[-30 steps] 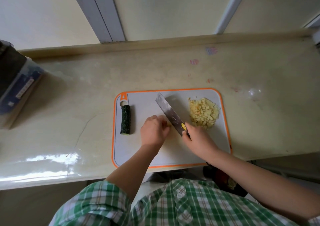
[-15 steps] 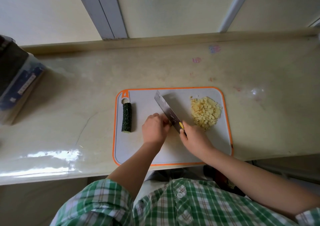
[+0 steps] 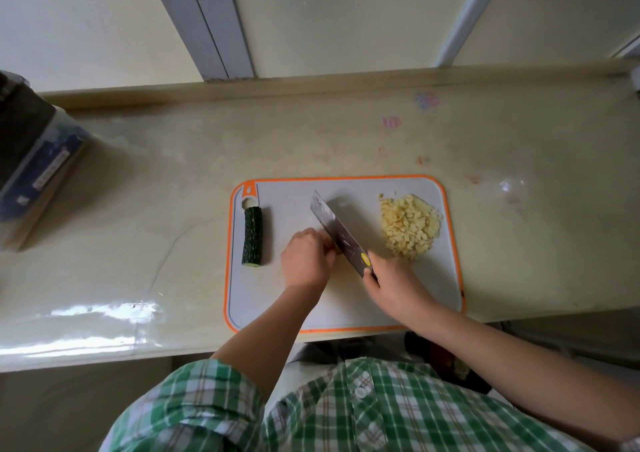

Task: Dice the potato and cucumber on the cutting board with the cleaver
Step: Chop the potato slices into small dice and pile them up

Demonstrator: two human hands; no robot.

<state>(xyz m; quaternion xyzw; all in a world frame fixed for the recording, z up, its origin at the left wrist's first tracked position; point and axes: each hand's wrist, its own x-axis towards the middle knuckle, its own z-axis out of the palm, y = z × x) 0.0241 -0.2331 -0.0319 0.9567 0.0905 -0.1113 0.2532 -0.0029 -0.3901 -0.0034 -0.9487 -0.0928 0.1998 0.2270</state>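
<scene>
One dark, blue-labelled box point(image 3: 31, 160) stands at the far left of the glossy beige stone counter point(image 3: 138, 209), well apart from either hand. The grey plastic cutting board with an orange rim point(image 3: 287, 205) lies at the counter's near edge. A short dark-green cucumber length point(image 3: 253, 236) lies on it, left of the left fingers, not touched.

Left hand point(image 3: 306, 261): fingers curled together, knuckles up, tips against the blade's left face. They press down a pale potato piece point(image 3: 333, 249), of which only a sliver shows.

The steel cleaver with a yellow sticker point(image 3: 341, 238) stands between the two hands, its tip pointing away and to the left.

Right hand point(image 3: 394, 281): fingers wrapped tight round the handle, which is hidden in the grip.

A heap of yellow diced potato point(image 3: 408, 226) sits beyond the right fingers, near the blade's right side but clear of it.
</scene>
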